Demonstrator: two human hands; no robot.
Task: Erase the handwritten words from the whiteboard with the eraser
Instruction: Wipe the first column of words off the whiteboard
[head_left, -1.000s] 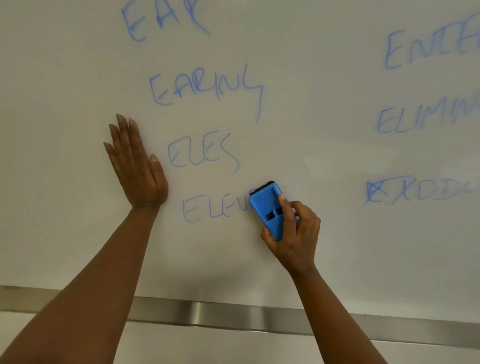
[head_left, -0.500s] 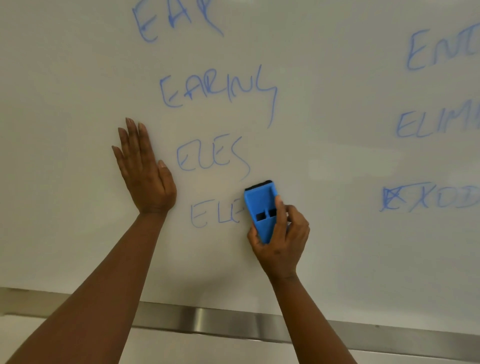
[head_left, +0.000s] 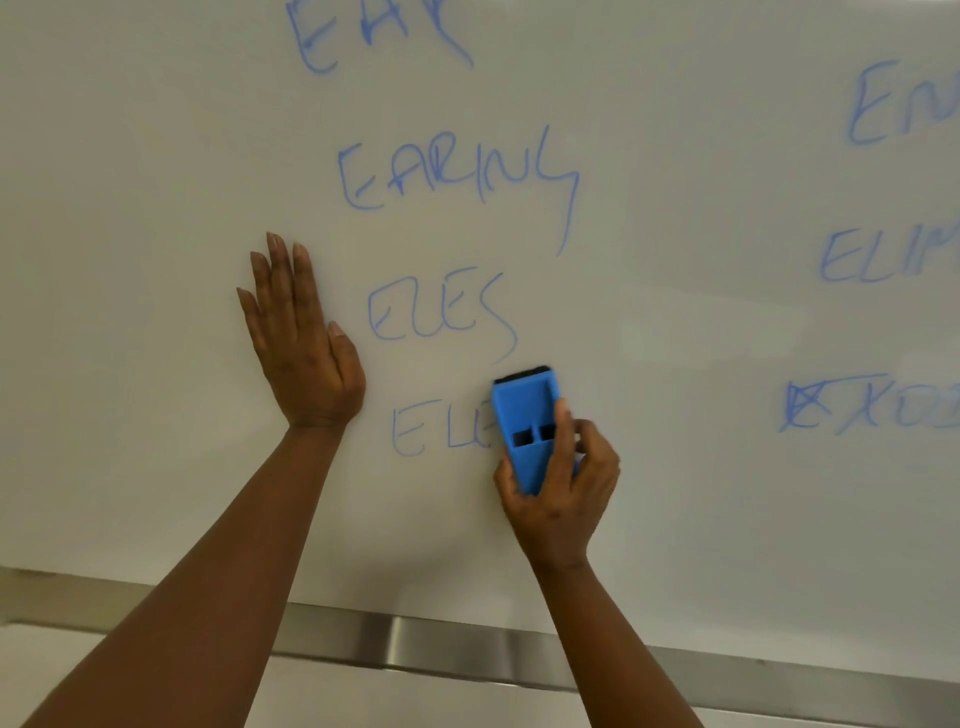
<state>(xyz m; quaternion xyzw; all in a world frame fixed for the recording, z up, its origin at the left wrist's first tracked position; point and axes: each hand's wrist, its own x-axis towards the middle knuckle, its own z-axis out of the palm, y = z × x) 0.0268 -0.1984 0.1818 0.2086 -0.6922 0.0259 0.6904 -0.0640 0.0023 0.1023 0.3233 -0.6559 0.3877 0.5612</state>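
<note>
Left hand (head_left: 301, 343) flat against the whiteboard (head_left: 675, 322), fingers straight and pointing up, gripping nothing; right hand (head_left: 563, 483) curled round the lower end of the blue eraser (head_left: 524, 415), forefinger laid along its right edge. Eraser pressed to the board, long axis nearly upright and tipped slightly left at the top, dark felt edge uppermost — covering the tail of the lowest word, of which only "ELE" (head_left: 441, 428) shows. Above it in blue marker, "ELES" (head_left: 441, 312), then "EARING" (head_left: 457, 176), then "EAR" (head_left: 374, 31) cut by the top edge. At right, also cut off — "EN" (head_left: 904, 98), "ELIM" (head_left: 883, 254), and a crossed-out letter before "XO" (head_left: 867, 402). Metal ledge (head_left: 467, 644) along the board's lower edge.
</note>
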